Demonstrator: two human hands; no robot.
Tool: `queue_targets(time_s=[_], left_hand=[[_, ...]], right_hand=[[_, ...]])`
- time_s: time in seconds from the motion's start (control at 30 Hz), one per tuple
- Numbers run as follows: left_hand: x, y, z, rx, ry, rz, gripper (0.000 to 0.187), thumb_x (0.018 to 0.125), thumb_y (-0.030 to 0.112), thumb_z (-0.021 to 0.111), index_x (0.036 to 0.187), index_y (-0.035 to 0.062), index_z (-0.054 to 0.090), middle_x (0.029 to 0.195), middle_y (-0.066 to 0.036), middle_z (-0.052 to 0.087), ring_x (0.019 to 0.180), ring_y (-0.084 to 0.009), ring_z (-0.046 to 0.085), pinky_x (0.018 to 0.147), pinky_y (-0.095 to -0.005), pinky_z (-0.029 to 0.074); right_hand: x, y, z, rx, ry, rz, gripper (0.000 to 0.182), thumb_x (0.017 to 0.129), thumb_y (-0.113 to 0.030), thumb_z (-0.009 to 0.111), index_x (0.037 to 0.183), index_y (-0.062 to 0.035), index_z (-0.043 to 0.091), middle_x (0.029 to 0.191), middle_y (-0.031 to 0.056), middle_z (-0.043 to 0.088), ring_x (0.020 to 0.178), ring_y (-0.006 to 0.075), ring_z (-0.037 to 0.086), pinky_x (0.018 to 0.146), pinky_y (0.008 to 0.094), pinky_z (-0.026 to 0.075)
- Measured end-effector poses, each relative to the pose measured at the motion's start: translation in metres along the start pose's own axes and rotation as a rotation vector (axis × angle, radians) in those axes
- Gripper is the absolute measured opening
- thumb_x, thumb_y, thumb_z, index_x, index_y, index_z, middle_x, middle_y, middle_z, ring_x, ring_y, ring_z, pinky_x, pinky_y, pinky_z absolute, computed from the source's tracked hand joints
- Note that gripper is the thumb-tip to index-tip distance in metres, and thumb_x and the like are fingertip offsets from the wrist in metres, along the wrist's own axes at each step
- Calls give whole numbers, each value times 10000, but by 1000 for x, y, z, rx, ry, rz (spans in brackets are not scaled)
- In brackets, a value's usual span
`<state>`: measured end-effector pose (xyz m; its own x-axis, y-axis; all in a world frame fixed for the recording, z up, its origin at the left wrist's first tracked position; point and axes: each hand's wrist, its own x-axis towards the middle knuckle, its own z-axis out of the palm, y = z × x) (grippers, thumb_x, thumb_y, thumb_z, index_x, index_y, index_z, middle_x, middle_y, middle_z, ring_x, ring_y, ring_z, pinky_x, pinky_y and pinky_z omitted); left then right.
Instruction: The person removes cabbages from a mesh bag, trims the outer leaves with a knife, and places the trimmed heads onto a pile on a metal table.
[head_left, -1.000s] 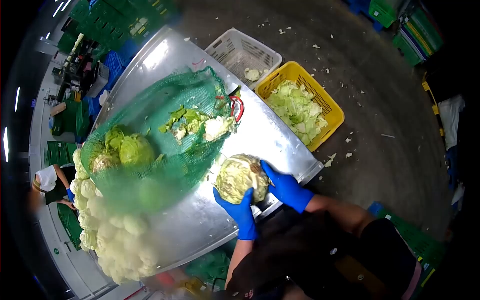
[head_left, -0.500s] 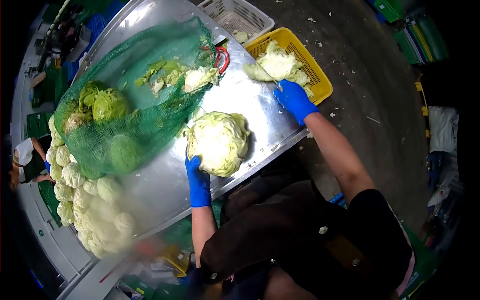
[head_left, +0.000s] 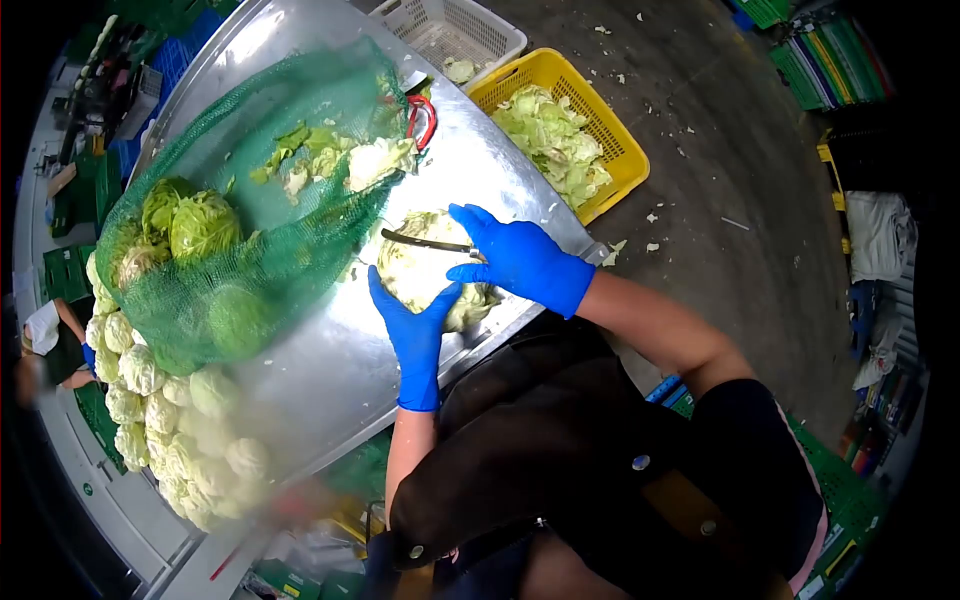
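A pale green cabbage [head_left: 408, 268] sits on the metal table [head_left: 335, 385] near its front edge. My left hand [head_left: 412, 328], in a blue glove, lies against the cabbage's near left side with thumb and fingers apart. Above the cabbage, my right hand [head_left: 520, 258], also gloved in blue, is closed on a knife with a dark curved blade [head_left: 425, 241] that points left across the cabbage top. Its fingers rest at the cabbage's right side. The green mesh bag [head_left: 290, 240] lies to the left, with more cabbages [head_left: 205, 227] in it and loose leaves [head_left: 380, 163] on it.
A yellow crate [head_left: 630, 165] full of leaves stands past the table's right edge, beside a white crate [head_left: 505, 40]. Many cabbages [head_left: 140, 370] are piled at the far left. Beyond them is a co-worker [head_left: 45, 328]. Leaf scraps lie on the floor.
My right hand has come from beside the yellow crate to the cabbage, and the leaves it held are now in the crate. My left hand has shifted slightly right and its fingers have spread.
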<state>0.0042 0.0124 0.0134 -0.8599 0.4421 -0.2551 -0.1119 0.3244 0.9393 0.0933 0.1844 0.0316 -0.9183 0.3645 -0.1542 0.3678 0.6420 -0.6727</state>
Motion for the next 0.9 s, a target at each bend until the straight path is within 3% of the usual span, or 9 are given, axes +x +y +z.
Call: queue_targets(time_s=[0.1,0.2,0.43,0.57,0.63,0.67,0.7,0.8,0.9], left_hand=[[-2,0,-7,69,-82,62,1181,562,205,913,1450,-33,172,1406,-204,328,1270,-300,399,1059,-389,362],[11,-5,-1,148,-26,71,1150,576,218,906,1452,-35,205,1399,-211,360,1262,-305,415,1059,-385,364],[16,0,-34,-117,-253,38,1071,590,106,864,1461,18,246,1363,-193,435,1210,-283,489,1017,-382,419],[43,4,-53,-96,-528,36,1081,575,77,856,1473,49,256,1356,-179,452,1192,-289,505,1007,-378,434],[53,8,-56,-60,-535,8,1073,579,90,860,1470,48,264,1373,-182,435,1188,-297,509,1012,-377,432],[56,0,-59,110,-380,178,1068,587,108,867,1465,37,264,1387,-191,418,1214,-300,488,1013,-382,433],[43,10,-56,32,-283,78,1116,581,213,891,1461,-5,239,1418,-223,372,1288,-325,416,1065,-418,375],[2,15,-19,723,-28,367,1289,536,494,885,1444,-82,175,1461,-313,253,1365,-422,263,1125,-471,246],[11,28,-10,679,0,242,1318,520,521,886,1443,-86,166,1443,-308,269,1337,-431,298,1107,-455,285]], right_hand=[[27,0,-3,-82,-242,151,609,909,-556,487,1377,-168,448,1071,234,639,880,363,654,734,449,525],[49,16,-15,137,-151,107,478,911,-497,498,1063,-68,646,959,208,664,917,371,636,797,446,497],[50,84,17,53,-24,255,396,795,-398,616,952,-41,684,969,217,660,894,388,633,799,454,495],[27,27,-23,-80,128,88,558,838,-459,618,1279,-132,520,1010,196,654,857,362,647,732,446,522],[23,-7,-23,75,8,-68,703,824,-442,679,1410,-175,397,1053,170,654,840,316,661,736,390,535],[17,-11,-11,105,-37,-139,704,843,-445,659,1439,-209,367,1137,144,635,833,295,669,749,377,538],[21,5,17,25,73,-245,716,858,-444,642,1459,-211,329,1214,143,596,824,287,672,752,369,538],[18,-3,19,-3,113,-196,757,867,-471,612,1484,-207,262,1172,167,585,785,306,664,694,383,539],[7,-23,-2,-144,50,-81,750,892,-472,570,1497,-198,221,1031,170,617,730,314,657,615,399,532]])
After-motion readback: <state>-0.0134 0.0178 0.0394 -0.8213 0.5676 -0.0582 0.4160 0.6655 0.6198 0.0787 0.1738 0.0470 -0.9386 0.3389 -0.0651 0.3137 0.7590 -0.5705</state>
